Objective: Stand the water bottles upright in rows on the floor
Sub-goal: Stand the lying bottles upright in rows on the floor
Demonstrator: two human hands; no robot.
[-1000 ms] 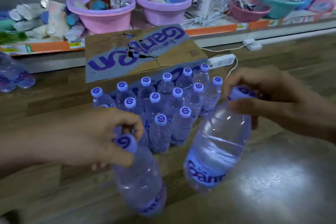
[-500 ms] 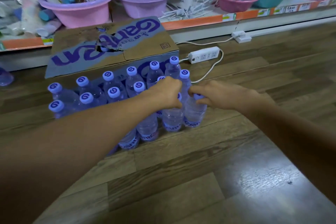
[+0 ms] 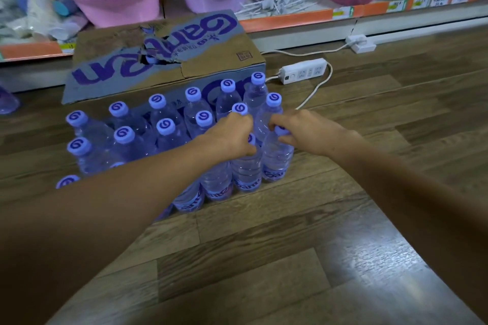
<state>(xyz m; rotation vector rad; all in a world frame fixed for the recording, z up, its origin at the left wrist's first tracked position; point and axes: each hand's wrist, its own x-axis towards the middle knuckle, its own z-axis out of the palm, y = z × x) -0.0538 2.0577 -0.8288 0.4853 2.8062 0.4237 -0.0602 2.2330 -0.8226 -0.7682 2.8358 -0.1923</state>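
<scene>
Both hands reaching forward, left hand (image 3: 232, 137) gripping one front-row bottle (image 3: 247, 166), right hand (image 3: 309, 132) pinching neighbouring bottle (image 3: 277, 158) by cap

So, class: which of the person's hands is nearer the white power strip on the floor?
Right. The right hand grips a bottle cap just in front of the power strip; the left hand is further left, on the next bottle.

Clear water bottles (image 3: 274, 158) with purple caps and purple labels stand upright in tight rows on the wooden floor (image 3: 264, 258).
</scene>
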